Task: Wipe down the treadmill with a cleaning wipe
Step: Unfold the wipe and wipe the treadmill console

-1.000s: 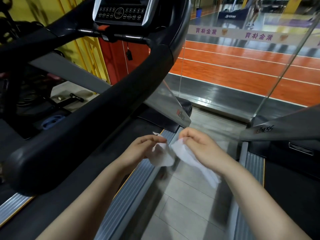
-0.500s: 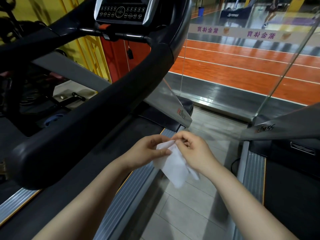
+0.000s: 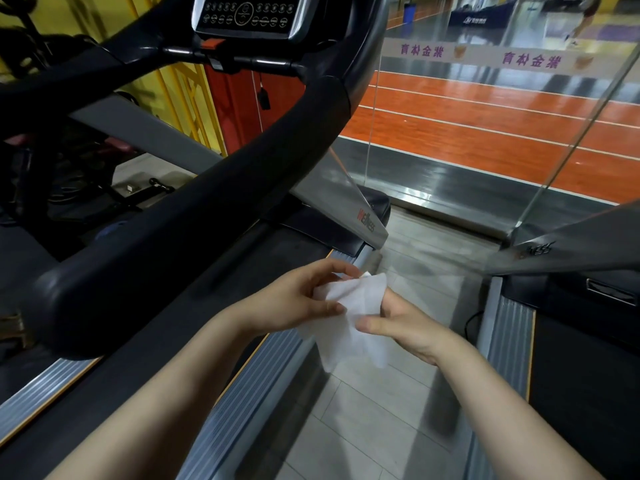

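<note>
White cleaning wipe (image 3: 349,317): pinched by left hand (image 3: 294,299) and right hand (image 3: 405,323). Treadmill handrail (image 3: 166,244): lay left of both hands, untouched.

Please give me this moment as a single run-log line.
phase: unfolding wipe | left hand: grip on wipe | right hand: grip on wipe | treadmill handrail: not yet touched

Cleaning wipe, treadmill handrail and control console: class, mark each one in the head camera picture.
cleaning wipe (image 3: 349,306), head view, on the flat white middle of the sheet.
treadmill handrail (image 3: 194,216), head view, on the thick black bar's upper face.
control console (image 3: 247,15), head view, on the button panel.
</note>
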Available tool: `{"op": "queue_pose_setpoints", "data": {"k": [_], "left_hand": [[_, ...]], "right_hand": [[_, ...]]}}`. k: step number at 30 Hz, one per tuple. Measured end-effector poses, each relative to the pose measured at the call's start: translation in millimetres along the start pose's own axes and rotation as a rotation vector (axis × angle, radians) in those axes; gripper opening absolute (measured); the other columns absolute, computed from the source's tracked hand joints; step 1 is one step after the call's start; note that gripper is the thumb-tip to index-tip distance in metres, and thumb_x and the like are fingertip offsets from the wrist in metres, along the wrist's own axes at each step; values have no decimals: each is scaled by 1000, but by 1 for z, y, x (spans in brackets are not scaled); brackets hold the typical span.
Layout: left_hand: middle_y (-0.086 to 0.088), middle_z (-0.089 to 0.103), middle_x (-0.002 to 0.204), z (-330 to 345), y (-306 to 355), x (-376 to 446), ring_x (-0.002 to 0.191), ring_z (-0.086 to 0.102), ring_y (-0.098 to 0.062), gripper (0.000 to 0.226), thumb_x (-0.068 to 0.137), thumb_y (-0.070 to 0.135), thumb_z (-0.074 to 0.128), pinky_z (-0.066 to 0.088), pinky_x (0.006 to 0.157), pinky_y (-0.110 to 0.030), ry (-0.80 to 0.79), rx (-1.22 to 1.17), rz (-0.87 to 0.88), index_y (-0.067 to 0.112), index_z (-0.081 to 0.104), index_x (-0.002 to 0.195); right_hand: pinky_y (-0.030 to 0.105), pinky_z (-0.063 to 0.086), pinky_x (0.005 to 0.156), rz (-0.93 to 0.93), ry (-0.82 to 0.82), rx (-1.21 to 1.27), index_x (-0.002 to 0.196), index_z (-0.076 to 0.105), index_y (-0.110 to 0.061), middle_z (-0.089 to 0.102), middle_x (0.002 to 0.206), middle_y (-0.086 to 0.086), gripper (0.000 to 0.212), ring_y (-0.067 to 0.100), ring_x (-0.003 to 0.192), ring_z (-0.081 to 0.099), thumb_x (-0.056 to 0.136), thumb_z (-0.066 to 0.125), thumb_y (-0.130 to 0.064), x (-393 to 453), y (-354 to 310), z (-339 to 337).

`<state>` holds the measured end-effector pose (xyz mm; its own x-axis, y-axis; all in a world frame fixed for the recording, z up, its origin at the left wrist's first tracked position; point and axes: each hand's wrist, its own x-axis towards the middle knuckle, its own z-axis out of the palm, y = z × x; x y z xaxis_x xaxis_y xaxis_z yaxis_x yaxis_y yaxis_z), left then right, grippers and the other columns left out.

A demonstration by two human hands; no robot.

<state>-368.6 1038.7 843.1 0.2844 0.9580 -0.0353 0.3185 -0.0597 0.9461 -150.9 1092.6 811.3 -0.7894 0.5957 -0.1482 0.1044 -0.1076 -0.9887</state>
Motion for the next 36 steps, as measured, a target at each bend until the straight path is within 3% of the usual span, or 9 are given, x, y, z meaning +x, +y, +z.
{"op": "queue_pose_setpoints", "data": {"k": [3,6,10,18,23,26,30,34,36], "left_hand": [[4,65,115,-2,0,-2,102,64,-19,43,84,18,73,54,87,-38,32,-15,-11,39,61,120],[-2,65,97,-3,-3,-6,86,59,-20,38,83,22,74,51,77,-41,58,-27,-36,38,62,115],[10,62,97,-1,-12,-8,87,60,-12,33,90,21,71,52,82,-33,119,261,-66,42,58,112],[9,60,123,-15,-66,-64,112,59,-9,34,96,19,60,45,96,-23,300,480,-302,21,55,129],[9,58,128,-36,-102,-147,120,55,-8,39,95,23,62,36,93,-13,480,528,-471,21,57,133],[10,59,124,-55,-112,-205,115,56,-8,35,93,24,63,39,92,-15,536,541,-527,23,56,128],[11,57,125,-89,-124,-278,116,54,-12,30,95,25,61,36,86,-17,662,532,-586,27,51,123],[18,48,132,-131,-127,-335,127,43,-2,39,97,24,58,31,97,-15,775,559,-571,25,50,135],[17,47,133,-159,-131,-358,130,42,-4,40,98,23,57,30,98,-15,797,574,-543,26,49,137]], "right_hand": [[41,47,102,42,13,65,125,62,-6,67,122,17,51,30,116,62,76,73,-16,-2,-1,-1],[38,49,100,93,26,183,125,62,-4,67,121,18,44,28,114,63,81,66,-7,-8,4,-3],[31,55,83,174,102,327,125,61,-5,69,117,16,40,25,107,67,86,66,-6,-11,4,0],[38,53,96,195,232,-158,117,63,-21,73,108,-4,21,12,103,68,99,53,-23,17,1,29],[37,45,104,140,144,-451,135,48,-25,61,125,-9,37,9,117,56,98,48,-31,56,8,89],[36,47,99,127,91,-539,128,52,-22,63,118,-8,36,11,113,57,93,50,-31,81,8,137],[34,47,100,143,43,-465,119,61,-19,67,115,-2,33,14,115,60,87,55,-11,112,9,212],[32,38,108,242,123,-487,135,51,-23,53,130,-6,49,17,128,49,92,60,-45,140,10,289],[39,47,100,214,84,-547,121,62,-13,65,120,2,43,21,115,60,95,51,-46,159,6,327]]}}
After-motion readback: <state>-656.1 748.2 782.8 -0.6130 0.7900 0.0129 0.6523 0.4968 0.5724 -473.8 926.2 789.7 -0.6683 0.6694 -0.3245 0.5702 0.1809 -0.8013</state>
